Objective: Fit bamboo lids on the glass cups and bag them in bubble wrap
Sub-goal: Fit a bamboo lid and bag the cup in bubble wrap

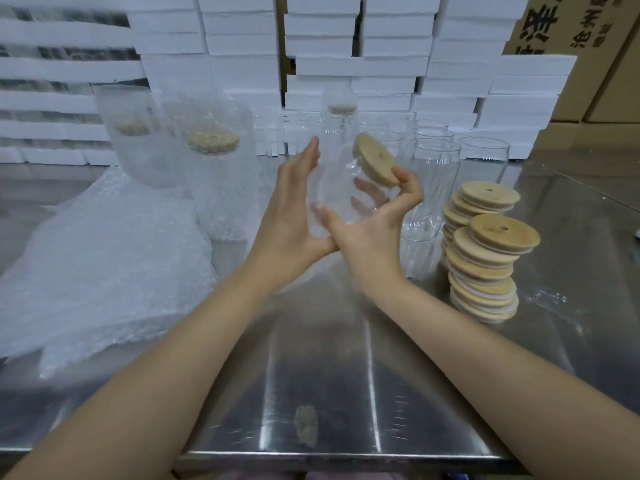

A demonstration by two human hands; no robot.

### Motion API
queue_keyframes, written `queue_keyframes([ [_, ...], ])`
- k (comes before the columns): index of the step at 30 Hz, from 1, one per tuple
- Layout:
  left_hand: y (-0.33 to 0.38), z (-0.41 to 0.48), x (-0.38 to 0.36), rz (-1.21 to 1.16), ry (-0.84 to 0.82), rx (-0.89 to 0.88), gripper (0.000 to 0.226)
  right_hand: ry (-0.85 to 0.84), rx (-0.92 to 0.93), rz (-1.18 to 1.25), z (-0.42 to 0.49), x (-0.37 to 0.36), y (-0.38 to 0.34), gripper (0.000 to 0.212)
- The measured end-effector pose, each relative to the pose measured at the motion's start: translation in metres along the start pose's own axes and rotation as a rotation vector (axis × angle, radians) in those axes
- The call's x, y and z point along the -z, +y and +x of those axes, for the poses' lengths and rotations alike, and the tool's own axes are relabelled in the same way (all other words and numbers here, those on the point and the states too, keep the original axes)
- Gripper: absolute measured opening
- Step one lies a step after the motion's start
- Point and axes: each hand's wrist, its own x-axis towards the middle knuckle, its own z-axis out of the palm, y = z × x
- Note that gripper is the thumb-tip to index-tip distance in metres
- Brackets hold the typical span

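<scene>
My left hand (292, 206) grips a clear glass cup (337, 188) from its left side, held tilted above the steel table (329, 375). My right hand (379, 220) is under and behind the cup, its fingers showing through the glass. Its thumb and a finger pinch a round bamboo lid (374, 159), tilted at the cup's upper right rim and not seated. Two lidded cups in bubble wrap bags (211, 168) stand at the back left.
Two leaning stacks of bamboo lids (485, 268) stand at the right. Several empty glass cups (438, 157) are behind my hands. A pile of bubble wrap bags (104, 258) lies at the left. White foam boxes (346, 46) and cardboard cartons (571, 32) line the back.
</scene>
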Motion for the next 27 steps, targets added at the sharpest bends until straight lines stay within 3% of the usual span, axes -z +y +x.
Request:
queue_keyframes([
  [3,-0.016,0.004,0.013,0.168,-0.169,0.123,0.122,0.086,0.064,0.023,0.013,0.013,-0.008,0.086],
  [6,-0.029,0.003,0.014,0.361,-0.255,0.253,0.105,0.122,0.079,0.08,0.015,0.014,-0.018,0.085],
  [9,-0.024,0.007,0.012,0.089,-0.1,0.166,0.052,0.088,0.029,0.129,0.009,0.007,-0.023,0.083],
  [10,-0.022,0.009,0.013,-0.023,-0.04,0.171,0.05,0.088,0.015,0.139,0.007,0.005,-0.024,0.082],
  [12,-0.019,0.007,0.017,-0.059,0.02,0.197,0.077,0.091,0.005,0.152,0.007,0.005,-0.026,0.081],
  [15,-0.018,0.001,0.02,0.146,0.025,0.14,0.101,0.087,0.031,0.134,0.007,0.006,-0.027,0.082],
  [18,-0.013,0.002,0.019,0.292,0.024,0.061,0.099,0.043,0.037,0.112,0.006,0.007,-0.024,0.078],
  [22,-0.017,0.004,0.02,0.493,0.007,-0.002,0.093,0.013,-0.002,0.146,0.005,0.007,-0.017,0.047],
  [27,-0.018,0.007,0.02,0.531,0.049,-0.006,0.078,-0.056,-0.004,-0.034,0.007,0.009,-0.004,0.05],
])
